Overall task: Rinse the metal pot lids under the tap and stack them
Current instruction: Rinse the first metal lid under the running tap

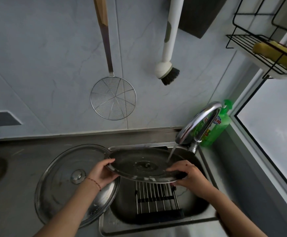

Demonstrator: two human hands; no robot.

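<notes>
Both hands (103,173) gripping lid (144,165) rim

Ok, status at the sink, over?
Left hand and right hand grip opposite rims of lid, held inside-up under running tap. Second lid on counter. Nothing obstructing.

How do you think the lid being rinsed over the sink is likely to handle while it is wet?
The lid under the tap looks like thin, rigid metal, so probably stiff and fairly light for its width. Water pooling on it suggests slippery edges; the left hand and right hand grip opposite rims, which likely helps keep it level.
</notes>
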